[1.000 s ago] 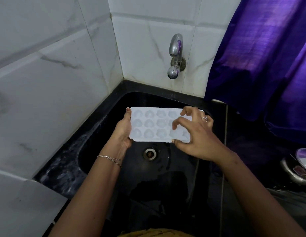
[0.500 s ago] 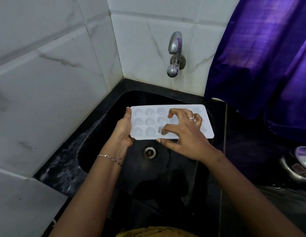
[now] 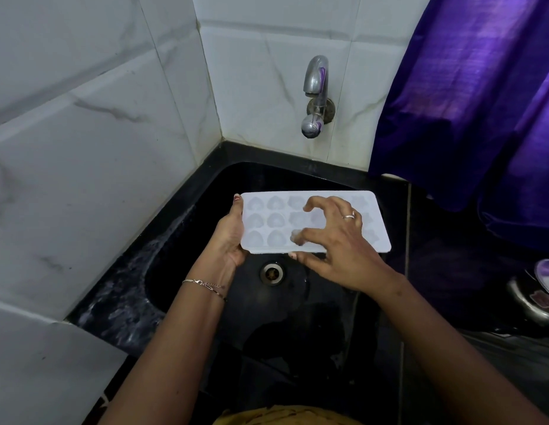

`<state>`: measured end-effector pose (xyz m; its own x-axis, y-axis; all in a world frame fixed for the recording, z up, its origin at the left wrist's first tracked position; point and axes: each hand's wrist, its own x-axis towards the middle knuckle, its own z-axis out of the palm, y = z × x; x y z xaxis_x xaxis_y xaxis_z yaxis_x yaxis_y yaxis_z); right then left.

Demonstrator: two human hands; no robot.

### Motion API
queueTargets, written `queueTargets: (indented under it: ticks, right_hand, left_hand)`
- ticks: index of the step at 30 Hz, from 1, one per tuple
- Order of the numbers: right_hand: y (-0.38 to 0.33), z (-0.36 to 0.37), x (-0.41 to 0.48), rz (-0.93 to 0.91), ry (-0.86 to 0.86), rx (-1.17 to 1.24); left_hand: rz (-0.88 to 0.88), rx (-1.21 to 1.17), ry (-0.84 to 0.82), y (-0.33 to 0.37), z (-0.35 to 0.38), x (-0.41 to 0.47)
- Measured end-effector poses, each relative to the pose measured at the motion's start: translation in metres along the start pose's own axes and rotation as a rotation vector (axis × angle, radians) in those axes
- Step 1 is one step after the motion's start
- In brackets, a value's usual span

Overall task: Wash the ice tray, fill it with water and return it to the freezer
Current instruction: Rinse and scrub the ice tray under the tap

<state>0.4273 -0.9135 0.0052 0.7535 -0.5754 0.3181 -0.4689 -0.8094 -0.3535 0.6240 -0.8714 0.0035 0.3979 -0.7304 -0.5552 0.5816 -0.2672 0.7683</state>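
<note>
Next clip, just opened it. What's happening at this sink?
A person holds a white ice tray roughly level over a black sink, just above the drain. The left hand grips the tray's left end. The right hand reaches over the cavities with fingers curled, fingertips on the moulds and thumb at the near edge, apparently rubbing them clean. No water shows running from the tap, so this looks like the washing stage.
</note>
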Motion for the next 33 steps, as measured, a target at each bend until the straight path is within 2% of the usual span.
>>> queueTargets:
  ticks: [3, 8, 16, 24, 33]
  right_hand:
    - [-0.001, -0.006, 0.003, 0.045, -0.003, 0.081]
    - [-0.015, -0.001, 0.012, -0.023, -0.083, -0.059]
    - [-0.017, 0.008, 0.01, -0.043, -0.111, -0.029]
    - [-0.011, 0.007, 0.006, -0.034, -0.028, -0.068]
    - [-0.012, 0.005, 0.007, -0.042, -0.05, -0.033]
  left_hand:
    - [0.004, -0.002, 0.006, -0.002, 0.001, 0.001]
    - [0.03, 0.025, -0.014, -0.003, 0.006, -0.001]
    - [0.017, 0.028, -0.052, -0.002, 0.005, -0.001]
    - [0.01, 0.06, -0.082, -0.003, 0.007, 0.0]
    - [-0.011, 0.024, -0.08, -0.008, 0.007, 0.001]
